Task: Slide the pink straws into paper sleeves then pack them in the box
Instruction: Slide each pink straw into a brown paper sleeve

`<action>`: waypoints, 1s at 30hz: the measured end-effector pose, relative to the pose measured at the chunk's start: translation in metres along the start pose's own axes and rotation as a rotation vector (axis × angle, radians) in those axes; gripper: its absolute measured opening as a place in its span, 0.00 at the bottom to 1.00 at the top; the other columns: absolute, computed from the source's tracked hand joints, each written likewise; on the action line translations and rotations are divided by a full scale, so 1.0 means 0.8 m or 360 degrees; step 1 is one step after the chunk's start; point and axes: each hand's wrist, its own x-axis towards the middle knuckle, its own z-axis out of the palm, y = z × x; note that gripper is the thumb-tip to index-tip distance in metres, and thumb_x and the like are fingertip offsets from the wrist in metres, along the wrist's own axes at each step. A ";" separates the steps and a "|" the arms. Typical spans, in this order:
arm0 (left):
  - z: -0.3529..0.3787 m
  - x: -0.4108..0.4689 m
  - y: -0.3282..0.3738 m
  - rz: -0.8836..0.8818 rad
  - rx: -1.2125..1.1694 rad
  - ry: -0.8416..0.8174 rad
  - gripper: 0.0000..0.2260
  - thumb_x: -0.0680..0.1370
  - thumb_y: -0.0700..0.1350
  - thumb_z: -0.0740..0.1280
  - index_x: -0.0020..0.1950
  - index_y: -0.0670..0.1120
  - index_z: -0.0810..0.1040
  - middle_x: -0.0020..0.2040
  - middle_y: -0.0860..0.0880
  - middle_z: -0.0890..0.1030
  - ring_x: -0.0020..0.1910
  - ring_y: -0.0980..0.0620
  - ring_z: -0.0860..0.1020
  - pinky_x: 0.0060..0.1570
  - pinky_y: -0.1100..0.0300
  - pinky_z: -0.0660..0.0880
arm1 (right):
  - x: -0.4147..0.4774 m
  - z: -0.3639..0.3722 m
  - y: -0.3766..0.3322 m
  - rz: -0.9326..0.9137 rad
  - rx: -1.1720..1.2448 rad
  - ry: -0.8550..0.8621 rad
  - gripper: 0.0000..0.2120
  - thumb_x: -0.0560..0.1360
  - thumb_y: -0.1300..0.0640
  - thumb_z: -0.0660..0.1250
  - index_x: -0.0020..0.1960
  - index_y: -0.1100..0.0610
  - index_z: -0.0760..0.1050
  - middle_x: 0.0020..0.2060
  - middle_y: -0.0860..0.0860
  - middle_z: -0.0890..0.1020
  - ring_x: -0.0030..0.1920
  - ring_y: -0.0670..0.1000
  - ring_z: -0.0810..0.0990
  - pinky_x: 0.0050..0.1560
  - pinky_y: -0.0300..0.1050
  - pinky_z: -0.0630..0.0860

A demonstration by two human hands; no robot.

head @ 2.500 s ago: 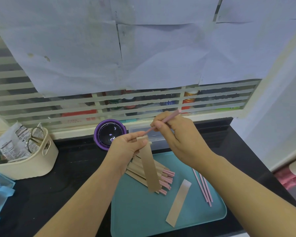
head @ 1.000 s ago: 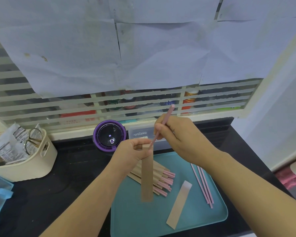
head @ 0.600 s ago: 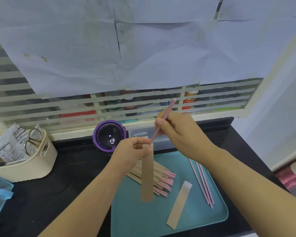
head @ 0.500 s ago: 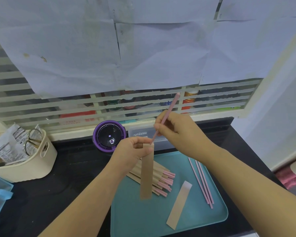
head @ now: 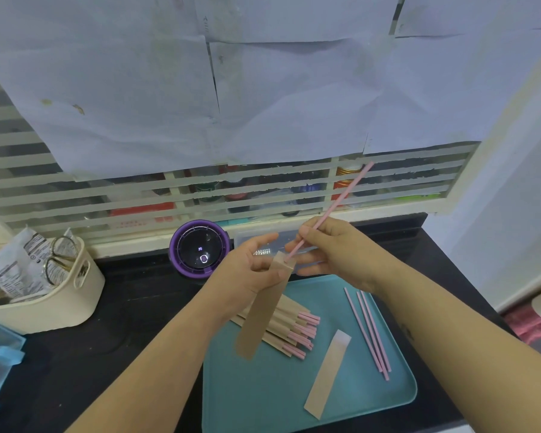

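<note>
Left hand (head: pixel 247 276) pinches a sleeve (head: pixel 264 307) near its open top; right hand (head: pixel 331 248) grips a straw (head: pixel 331 210), whose lower tip sits at that opening.

The raised straw (head: pixel 331 210) is pale pink, same as the loose straws (head: pixel 369 329) lying on the tray (head: pixel 263 395), and the paper sleeve (head: pixel 263 310) is plain kraft brown, like the spare sleeve (head: pixel 327 370), whose top end is paler. That tray is teal against a black counter (head: pixel 132 307), and the pile of filled sleeves (head: pixel 281 323) shows brown with pink tips. Further back, a round gadget (head: pixel 200 248) has a purple rim round a glossy black face, the basket (head: pixel 60 301) is cream, and cream slats (head: pixel 75 195) stripe the window under white sheets of paper (head: pixel 200 89).
</note>
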 end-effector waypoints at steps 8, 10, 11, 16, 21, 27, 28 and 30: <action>-0.010 -0.001 0.008 -0.0045 0.0047 -0.0079 0.30 0.71 0.37 0.72 0.69 0.55 0.67 0.50 0.45 0.84 0.52 0.49 0.82 0.62 0.52 0.73 | -0.002 -0.003 0.002 0.0058 0.0305 -0.0105 0.09 0.80 0.61 0.58 0.50 0.62 0.76 0.46 0.58 0.84 0.45 0.54 0.84 0.50 0.45 0.81; -0.010 -0.001 0.007 -0.0048 0.0022 -0.0088 0.31 0.71 0.36 0.72 0.69 0.54 0.67 0.48 0.45 0.84 0.49 0.50 0.83 0.59 0.54 0.74 | -0.003 -0.003 0.002 0.0018 0.0229 -0.0087 0.08 0.80 0.61 0.59 0.51 0.61 0.77 0.45 0.57 0.84 0.44 0.52 0.85 0.47 0.43 0.82; -0.011 0.000 0.007 -0.0050 0.0002 -0.0096 0.31 0.71 0.35 0.72 0.69 0.53 0.67 0.47 0.44 0.84 0.48 0.51 0.83 0.59 0.54 0.74 | -0.004 -0.003 0.001 -0.0004 0.0186 -0.0077 0.08 0.79 0.61 0.59 0.52 0.61 0.77 0.45 0.57 0.84 0.44 0.52 0.85 0.46 0.42 0.82; -0.017 0.000 0.005 -0.0097 -0.0117 -0.0190 0.32 0.65 0.42 0.74 0.67 0.53 0.70 0.46 0.45 0.85 0.49 0.50 0.83 0.60 0.52 0.74 | -0.008 -0.003 -0.003 -0.0117 0.0034 -0.0092 0.09 0.79 0.63 0.60 0.55 0.61 0.77 0.46 0.57 0.84 0.45 0.53 0.85 0.45 0.41 0.81; -0.020 0.001 0.002 -0.0159 -0.0241 -0.0206 0.28 0.66 0.41 0.74 0.65 0.49 0.75 0.41 0.47 0.84 0.44 0.51 0.82 0.55 0.54 0.75 | -0.012 -0.002 -0.011 -0.0258 -0.0215 -0.0135 0.08 0.79 0.63 0.61 0.53 0.57 0.79 0.47 0.57 0.84 0.47 0.53 0.85 0.50 0.45 0.81; -0.021 -0.001 0.003 -0.0190 -0.0317 -0.0183 0.23 0.66 0.42 0.72 0.60 0.49 0.77 0.40 0.48 0.85 0.42 0.52 0.82 0.48 0.58 0.76 | -0.013 0.000 -0.016 -0.0403 -0.0551 -0.0109 0.08 0.78 0.59 0.62 0.53 0.56 0.79 0.46 0.54 0.84 0.47 0.50 0.84 0.49 0.45 0.81; -0.021 -0.001 0.003 -0.0195 -0.0325 -0.0178 0.22 0.66 0.42 0.72 0.60 0.50 0.77 0.40 0.48 0.85 0.43 0.52 0.82 0.49 0.58 0.76 | -0.013 0.001 -0.017 -0.0421 -0.0582 -0.0105 0.08 0.79 0.58 0.62 0.53 0.56 0.79 0.46 0.54 0.84 0.47 0.50 0.84 0.49 0.44 0.82; -0.021 -0.002 0.004 -0.0202 -0.0361 -0.0152 0.21 0.65 0.42 0.72 0.58 0.50 0.77 0.42 0.47 0.85 0.45 0.50 0.82 0.53 0.54 0.76 | -0.013 0.002 -0.017 -0.0425 -0.0638 -0.0103 0.09 0.79 0.57 0.61 0.53 0.55 0.80 0.47 0.53 0.84 0.47 0.49 0.83 0.49 0.43 0.81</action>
